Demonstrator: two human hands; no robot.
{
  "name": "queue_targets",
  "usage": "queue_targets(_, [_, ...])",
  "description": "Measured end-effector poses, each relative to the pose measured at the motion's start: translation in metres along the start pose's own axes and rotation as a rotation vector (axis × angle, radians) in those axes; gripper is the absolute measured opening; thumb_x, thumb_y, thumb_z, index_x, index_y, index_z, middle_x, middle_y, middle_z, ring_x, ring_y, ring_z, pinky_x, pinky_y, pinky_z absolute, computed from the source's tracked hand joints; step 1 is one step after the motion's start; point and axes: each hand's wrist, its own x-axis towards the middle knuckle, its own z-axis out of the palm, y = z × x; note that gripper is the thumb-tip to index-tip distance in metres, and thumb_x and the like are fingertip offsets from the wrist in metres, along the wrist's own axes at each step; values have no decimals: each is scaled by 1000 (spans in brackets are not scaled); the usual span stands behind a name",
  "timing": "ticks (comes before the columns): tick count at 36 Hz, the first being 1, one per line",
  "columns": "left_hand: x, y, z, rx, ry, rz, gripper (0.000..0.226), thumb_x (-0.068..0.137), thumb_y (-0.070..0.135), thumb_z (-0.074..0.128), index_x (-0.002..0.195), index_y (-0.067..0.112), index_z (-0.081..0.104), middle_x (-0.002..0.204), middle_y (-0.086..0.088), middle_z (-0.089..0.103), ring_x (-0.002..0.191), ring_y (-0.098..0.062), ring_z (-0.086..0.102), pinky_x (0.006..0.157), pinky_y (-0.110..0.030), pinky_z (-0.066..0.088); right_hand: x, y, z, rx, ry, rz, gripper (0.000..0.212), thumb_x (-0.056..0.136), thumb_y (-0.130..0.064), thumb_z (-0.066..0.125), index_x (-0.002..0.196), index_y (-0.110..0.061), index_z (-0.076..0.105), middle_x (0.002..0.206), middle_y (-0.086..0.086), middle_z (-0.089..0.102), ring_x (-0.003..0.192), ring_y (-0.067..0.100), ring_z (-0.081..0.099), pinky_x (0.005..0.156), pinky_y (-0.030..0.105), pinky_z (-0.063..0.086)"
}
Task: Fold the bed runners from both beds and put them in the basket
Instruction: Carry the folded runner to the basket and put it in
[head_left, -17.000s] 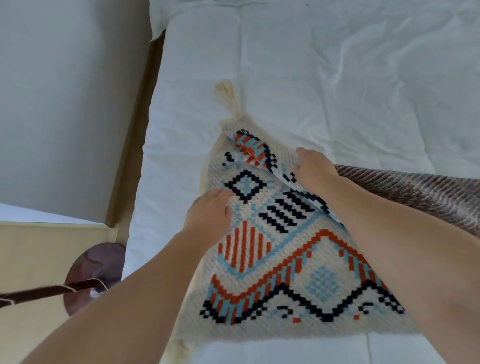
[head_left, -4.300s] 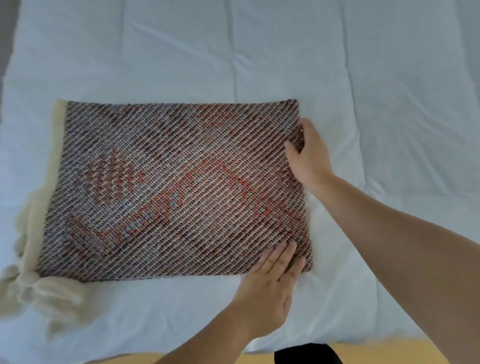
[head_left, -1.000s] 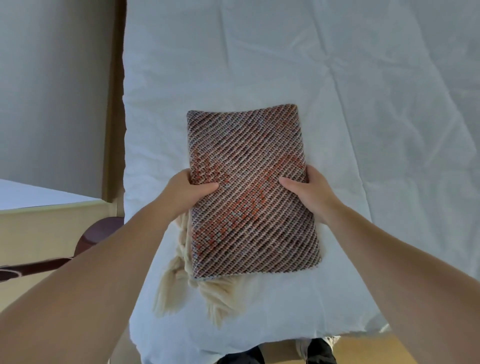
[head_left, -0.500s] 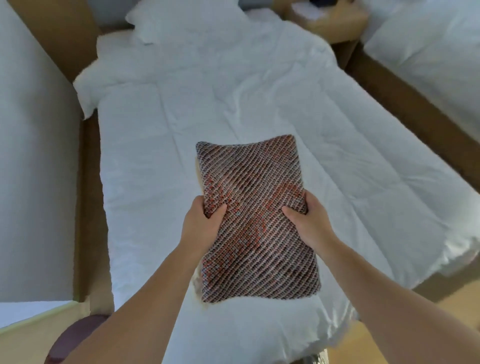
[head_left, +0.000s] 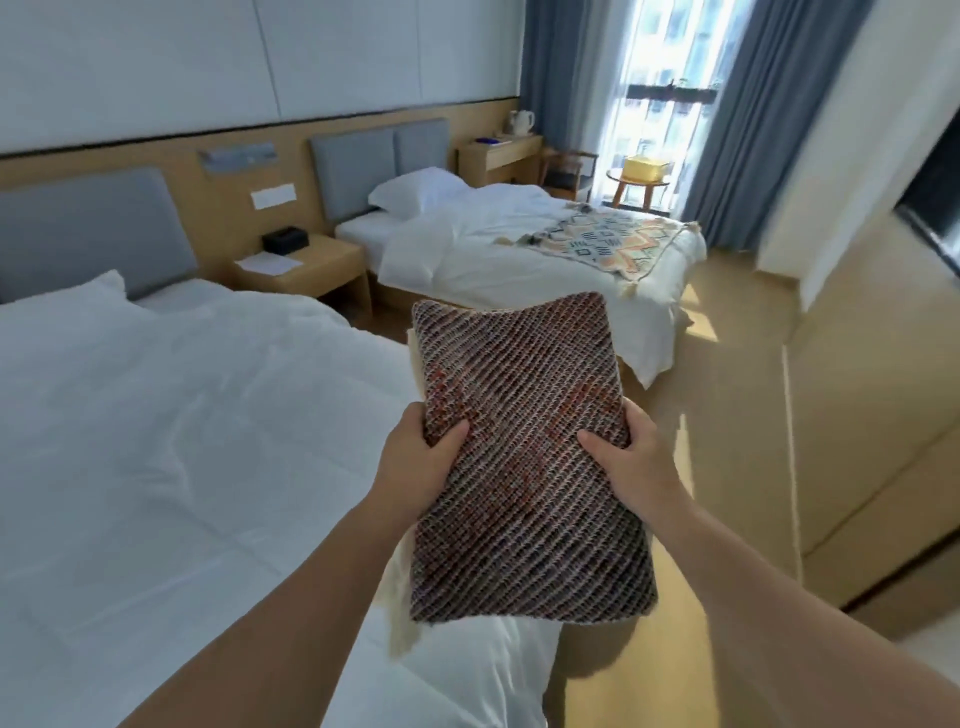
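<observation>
My left hand (head_left: 415, 467) and right hand (head_left: 631, 457) grip the folded runner (head_left: 524, 457) by its sides, held above the near bed (head_left: 182, 441). Farther off, the second runner (head_left: 608, 241) lies spread on the far bed (head_left: 467, 254); a yellow basket (head_left: 644, 168) sits on a small table (head_left: 636, 188) by the window.
</observation>
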Motion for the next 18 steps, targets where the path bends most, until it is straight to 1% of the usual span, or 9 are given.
queue_targets(2, [4,30,36,2,-66,44,35,91,39,58,118,18,51,105,4,60,95,-16,58,85,-32,46,-3,6,-44,-3,75,3,47,85,-26,69,130,-26,52,107,-14,63,99,9,61,88,30,49])
queue_targets(4, [5,56,73,1,-123,74,34,91,38,58,118,19,50,103,8,57,92,-12,56,82,-28,43,-6,16,-87,-7,141,5,47,86,-25,68,129,-24,52,108,-11,62,99,10,59,88,28,48])
queue_targets(7, [4,90,129,-19,-196,119,34,90,37,60,119,21,51,102,10,58,88,-8,55,80,-25,42,-12,36,-146,-32,235,38,53,85,-32,68,133,-26,48,114,-8,59,105,13,57,96,35,47])
queue_targets(9, [2,109,164,-35,-246,148,34,89,37,61,118,22,52,102,10,59,89,-6,57,79,-24,43,-15,49,-182,-20,282,62,54,85,-32,68,135,-27,46,115,-8,57,107,14,55,98,36,46])
queue_targets(12, [-3,136,213,-56,-306,177,29,89,36,63,113,23,52,100,11,60,89,-3,57,73,-21,43,-21,65,-231,3,335,73,54,86,-31,67,135,-28,46,116,-8,57,106,13,55,96,33,45])
queue_targets(14, [-7,152,242,-68,-330,198,28,89,35,63,111,23,52,99,12,60,88,0,57,71,-21,43,-22,76,-260,12,355,70,54,87,-32,67,136,-28,45,117,-9,57,105,11,55,93,29,44])
queue_targets(18, [-9,175,285,-95,-360,218,25,89,33,63,109,23,52,97,13,60,89,-1,57,69,-20,43,-19,91,-302,20,387,78,59,86,-36,66,139,-30,42,118,-11,56,106,10,55,94,28,42])
